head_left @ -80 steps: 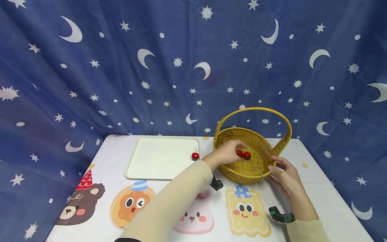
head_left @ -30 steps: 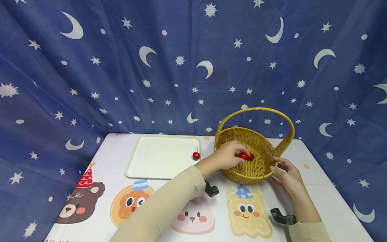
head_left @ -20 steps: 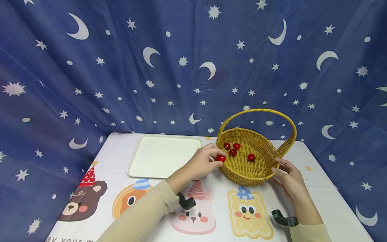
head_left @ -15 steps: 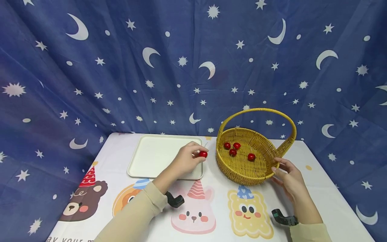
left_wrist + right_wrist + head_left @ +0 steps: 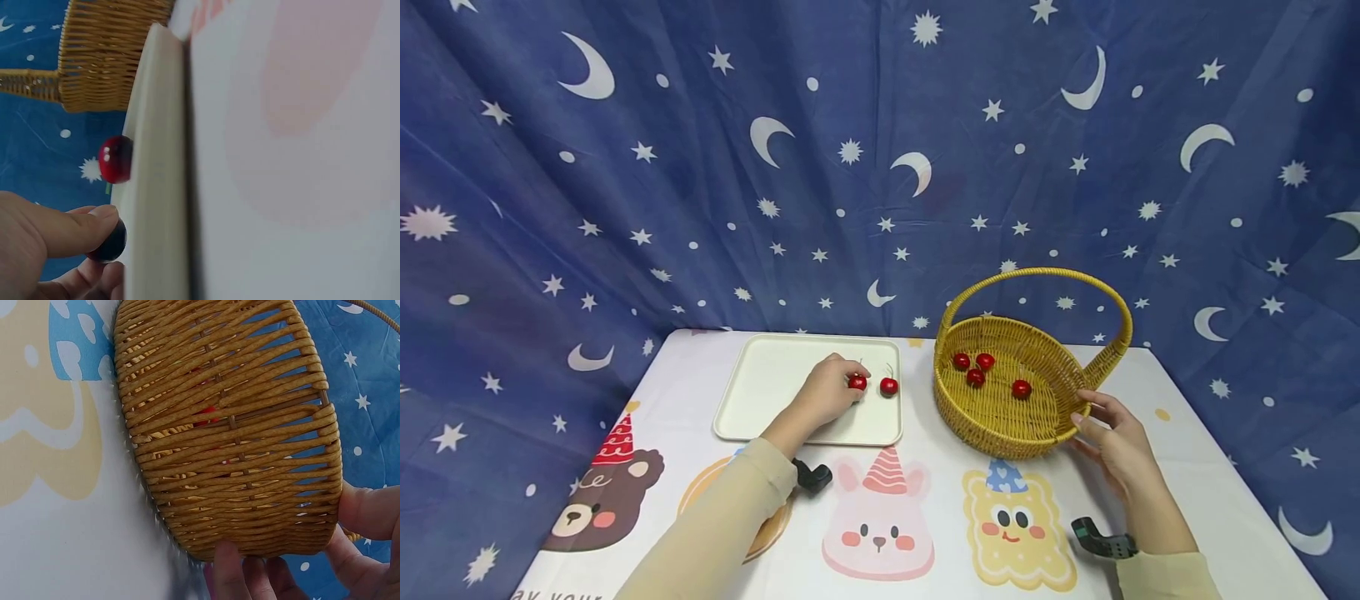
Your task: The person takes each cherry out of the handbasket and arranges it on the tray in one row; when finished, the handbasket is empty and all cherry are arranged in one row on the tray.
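Head view: the left hand (image 5: 823,393) pinches a red cherry (image 5: 857,382) between thumb and fingers over the right half of a white tray (image 5: 763,387); whether the fruit touches the tray cannot be told. A second cherry (image 5: 889,387) lies on the tray just beside it, near the right edge, its stem pointing away from the person. To the right, apart from the tray, a yellow wicker basket (image 5: 973,427) stands on the table (image 5: 1210,517), its tall handle (image 5: 1103,363) arching over the top. Inside lie three cherries (image 5: 975,378) close together towards the left, and a lone cherry (image 5: 1021,389) nearer the middle. The right hand (image 5: 1114,437) holds the basket's right side by the foot of the handle; the right wrist view shows the thumb by the rim and fingers against the woven wall. The tablecloth bears a rabbit print (image 5: 878,533) and a biscuit print (image 5: 1020,533). Behind hangs a blue curtain (image 5: 700,183) with moons and stars.
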{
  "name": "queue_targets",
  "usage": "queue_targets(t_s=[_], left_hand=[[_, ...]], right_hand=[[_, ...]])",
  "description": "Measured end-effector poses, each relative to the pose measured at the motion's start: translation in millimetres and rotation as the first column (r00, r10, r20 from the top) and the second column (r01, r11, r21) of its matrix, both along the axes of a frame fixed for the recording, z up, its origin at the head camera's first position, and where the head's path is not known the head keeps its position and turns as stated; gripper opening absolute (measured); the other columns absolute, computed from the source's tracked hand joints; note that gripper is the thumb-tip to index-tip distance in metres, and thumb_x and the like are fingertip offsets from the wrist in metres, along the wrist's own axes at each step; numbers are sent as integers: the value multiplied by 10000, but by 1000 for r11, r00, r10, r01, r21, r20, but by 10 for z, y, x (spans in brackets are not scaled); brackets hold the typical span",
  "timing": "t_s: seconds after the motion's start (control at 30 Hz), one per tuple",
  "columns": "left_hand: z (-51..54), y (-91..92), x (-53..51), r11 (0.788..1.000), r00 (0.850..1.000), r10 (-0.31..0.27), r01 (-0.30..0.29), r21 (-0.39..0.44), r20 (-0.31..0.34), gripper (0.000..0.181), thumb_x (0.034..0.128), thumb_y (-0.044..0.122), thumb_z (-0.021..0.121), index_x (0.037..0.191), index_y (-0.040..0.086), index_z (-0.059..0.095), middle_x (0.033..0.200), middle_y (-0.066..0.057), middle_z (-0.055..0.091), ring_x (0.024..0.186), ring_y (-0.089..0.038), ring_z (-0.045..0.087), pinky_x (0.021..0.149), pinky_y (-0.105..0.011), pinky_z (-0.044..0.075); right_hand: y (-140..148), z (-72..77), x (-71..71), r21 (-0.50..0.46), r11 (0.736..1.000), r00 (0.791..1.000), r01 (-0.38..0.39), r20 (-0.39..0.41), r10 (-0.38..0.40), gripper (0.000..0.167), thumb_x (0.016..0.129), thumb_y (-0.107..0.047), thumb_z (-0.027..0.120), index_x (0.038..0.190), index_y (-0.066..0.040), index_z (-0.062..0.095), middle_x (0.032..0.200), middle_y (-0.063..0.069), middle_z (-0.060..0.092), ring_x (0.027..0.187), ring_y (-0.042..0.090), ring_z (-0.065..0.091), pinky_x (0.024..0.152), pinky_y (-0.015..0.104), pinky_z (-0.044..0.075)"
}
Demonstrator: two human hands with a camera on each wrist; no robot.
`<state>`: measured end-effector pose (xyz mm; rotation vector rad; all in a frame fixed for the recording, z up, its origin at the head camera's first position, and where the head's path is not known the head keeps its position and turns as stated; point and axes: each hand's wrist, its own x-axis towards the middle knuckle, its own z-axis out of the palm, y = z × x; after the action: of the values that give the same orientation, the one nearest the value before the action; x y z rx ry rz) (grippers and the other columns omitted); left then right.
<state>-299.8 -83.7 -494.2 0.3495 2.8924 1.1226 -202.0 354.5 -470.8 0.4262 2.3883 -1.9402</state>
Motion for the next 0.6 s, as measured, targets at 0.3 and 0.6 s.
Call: queue_targets(t_s=[0.3, 0.6], left_hand=[[-56, 60, -71, 998, 1000, 1, 0, -59, 4, 344, 883, 114, 858, 1221, 160, 811, 1136, -95, 682, 996, -223, 640, 963, -419, 551], [-66, 34, -80, 999, 1000, -17, 18, -38, 16, 421, 856, 84, 874, 1262, 163, 799, 1116, -96, 676, 963, -207, 630, 934, -404, 539]], right_hand=[[-12, -6, -13, -26, 1000, 1000, -1, -20, 1, 509, 1065, -109, 660, 1537, -116, 470, 1410, 80, 430, 1059, -20, 595, 881, 235, 621], [-39, 0, -8, 18, 1000, 1000, 20, 3, -20, 542, 1069, -118, 650, 1569, -103, 442, 1481, 107, 407, 1087, 14, 572, 887, 234, 618]])
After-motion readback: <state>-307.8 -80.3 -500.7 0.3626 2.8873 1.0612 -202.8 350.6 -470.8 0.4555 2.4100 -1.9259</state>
